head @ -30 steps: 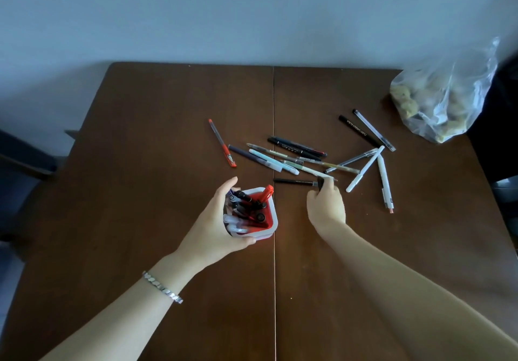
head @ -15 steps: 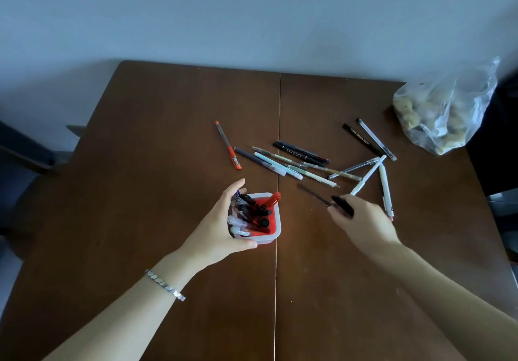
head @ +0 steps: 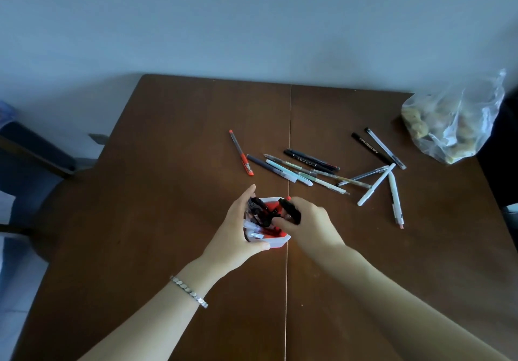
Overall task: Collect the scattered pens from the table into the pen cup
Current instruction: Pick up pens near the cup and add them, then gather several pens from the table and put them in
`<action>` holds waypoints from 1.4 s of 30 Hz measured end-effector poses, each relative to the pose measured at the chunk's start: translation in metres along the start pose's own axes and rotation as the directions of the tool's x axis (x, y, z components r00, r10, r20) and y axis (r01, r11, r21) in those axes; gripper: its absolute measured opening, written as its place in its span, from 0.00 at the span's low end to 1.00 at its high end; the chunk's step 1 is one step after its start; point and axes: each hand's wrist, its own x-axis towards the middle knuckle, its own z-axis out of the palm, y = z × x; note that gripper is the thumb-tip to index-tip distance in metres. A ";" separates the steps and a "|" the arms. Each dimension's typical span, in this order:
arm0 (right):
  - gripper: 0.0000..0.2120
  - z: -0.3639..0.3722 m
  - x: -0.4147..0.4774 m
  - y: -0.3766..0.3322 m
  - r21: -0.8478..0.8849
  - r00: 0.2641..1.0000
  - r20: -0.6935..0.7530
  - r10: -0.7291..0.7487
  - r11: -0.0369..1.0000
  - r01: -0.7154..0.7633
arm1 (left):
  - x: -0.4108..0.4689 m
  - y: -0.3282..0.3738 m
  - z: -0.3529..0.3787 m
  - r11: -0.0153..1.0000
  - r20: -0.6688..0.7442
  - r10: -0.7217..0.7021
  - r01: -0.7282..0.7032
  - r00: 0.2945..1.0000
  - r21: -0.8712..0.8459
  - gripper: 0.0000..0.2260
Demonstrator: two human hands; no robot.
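Pen (head: 291,212), black, sits pinched in the right hand's (head: 311,222) fingers over the cup (head: 276,241) at the table's (head: 168,164) near centre, which the left hand (head: 235,231) wraps, and it could snag on the crowded pens inside and tip out.

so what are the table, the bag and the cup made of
Table: likely wood or veneer, dark brown, satin sheen, a seam down the middle. Bag: thin clear plastic, crinkled and glinting. Cup: looks like smooth plastic, white outside, red inside.
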 end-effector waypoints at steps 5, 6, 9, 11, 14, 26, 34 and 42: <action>0.12 -0.007 -0.012 0.002 0.335 0.959 -0.279 -0.048 0.931 0.144 | 0.001 0.000 -0.002 0.999 0.008 0.006 -0.006 1.000 0.035 0.44; 0.16 -0.011 -0.016 0.002 0.393 0.928 -0.362 -0.086 0.889 0.235 | 0.001 0.000 -0.002 0.999 0.005 0.009 -0.009 1.000 0.046 0.44; 0.16 -0.016 -0.019 0.001 0.426 0.782 -0.586 -0.211 0.741 0.519 | 0.001 0.002 -0.003 0.999 0.002 0.008 -0.008 1.000 0.041 0.44; 0.15 -0.006 -0.014 -0.001 0.417 0.718 -0.652 -0.243 0.676 0.607 | 0.000 0.002 -0.003 0.999 0.009 0.007 -0.008 1.000 0.034 0.43; 0.18 0.018 -0.001 -0.002 0.397 0.726 -0.652 -0.218 0.718 0.572 | 0.000 0.001 -0.003 1.000 0.010 -0.023 0.023 1.000 0.000 0.43; 0.39 0.047 -0.018 0.066 -0.010 0.905 -0.138 -0.403 0.914 0.405 | 0.000 0.003 -0.002 1.000 -0.001 0.006 -0.006 1.000 0.010 0.44; 0.56 0.009 0.028 0.073 0.042 0.953 0.193 -0.234 0.972 0.231 | 0.022 0.012 -0.029 0.999 0.342 0.022 -0.011 0.939 -0.035 0.42; 0.51 0.002 0.034 0.073 -0.005 0.944 0.213 -0.252 0.966 0.259 | 0.144 -0.004 -0.075 0.705 -0.030 0.174 -0.103 0.984 0.702 0.23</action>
